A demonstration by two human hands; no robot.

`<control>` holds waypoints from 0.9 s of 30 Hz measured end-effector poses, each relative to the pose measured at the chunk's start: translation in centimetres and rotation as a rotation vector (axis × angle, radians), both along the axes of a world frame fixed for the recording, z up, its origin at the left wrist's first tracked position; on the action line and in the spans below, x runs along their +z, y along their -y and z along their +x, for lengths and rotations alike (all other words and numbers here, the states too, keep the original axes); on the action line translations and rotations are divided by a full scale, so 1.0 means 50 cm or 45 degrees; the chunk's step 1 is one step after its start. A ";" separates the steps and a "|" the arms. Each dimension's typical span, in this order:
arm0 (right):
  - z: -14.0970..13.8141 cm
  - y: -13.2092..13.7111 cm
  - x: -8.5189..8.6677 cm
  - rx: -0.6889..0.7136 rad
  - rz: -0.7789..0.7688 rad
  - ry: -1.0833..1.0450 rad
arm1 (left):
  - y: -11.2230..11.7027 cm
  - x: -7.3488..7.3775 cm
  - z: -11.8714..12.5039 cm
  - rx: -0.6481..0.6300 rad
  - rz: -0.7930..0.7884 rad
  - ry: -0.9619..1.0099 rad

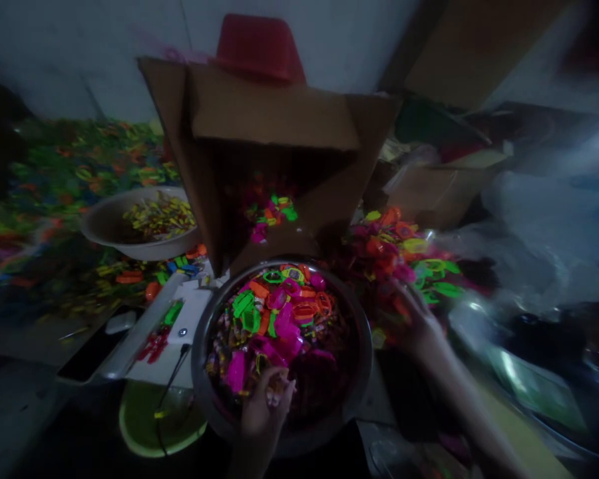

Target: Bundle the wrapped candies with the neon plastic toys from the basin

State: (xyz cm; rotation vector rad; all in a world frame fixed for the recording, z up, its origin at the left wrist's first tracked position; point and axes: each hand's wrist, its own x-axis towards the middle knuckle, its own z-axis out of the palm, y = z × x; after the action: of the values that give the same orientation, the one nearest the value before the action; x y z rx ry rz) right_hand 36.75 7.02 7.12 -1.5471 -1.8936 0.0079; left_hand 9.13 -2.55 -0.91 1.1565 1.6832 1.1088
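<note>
My left hand [264, 406] hangs over the near side of a round metal bowl [204, 372], fingers curled in among the bright pink, green and orange plastic pieces [279, 313] that fill it. My right hand [419, 319] reaches out to the right into a loose heap of the same coloured pieces [404, 253]; its fingers are blurred and partly buried. Behind the bowl a brown cardboard box [274, 113] lies tipped on its side with a few pieces inside.
A pale basin [104, 226] of yellowish pieces sits at left amid scattered pieces. A red basket [259, 46] rests atop the box. A white tray [180, 326], a cable and a green plate [144, 426] lie near left. Clear bags lie at right.
</note>
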 end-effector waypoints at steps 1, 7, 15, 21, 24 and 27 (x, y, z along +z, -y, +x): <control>-0.021 0.005 -0.025 0.141 -0.063 0.027 | 0.000 -0.003 -0.003 0.002 0.008 -0.016; -0.143 0.020 -0.135 0.674 -0.380 0.196 | 0.002 -0.011 -0.025 -0.217 0.172 -0.143; -0.174 0.024 -0.101 0.816 -0.761 -0.270 | 0.003 0.015 -0.018 -0.329 0.176 -0.158; -0.176 0.032 -0.092 0.914 -0.911 -0.816 | 0.005 0.007 -0.017 -0.301 0.269 -0.209; -0.183 0.033 -0.084 0.967 -1.076 -1.029 | 0.008 0.001 -0.018 -0.285 0.277 -0.238; -0.192 0.036 -0.072 1.000 -1.258 -1.150 | 0.009 0.008 -0.019 -0.293 0.225 -0.242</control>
State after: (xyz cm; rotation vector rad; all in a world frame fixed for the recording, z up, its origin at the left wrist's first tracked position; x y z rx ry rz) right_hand 27.16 5.24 3.54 -0.8536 -1.5862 1.8558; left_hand 8.20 -2.98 -0.52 1.5689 1.5666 1.0442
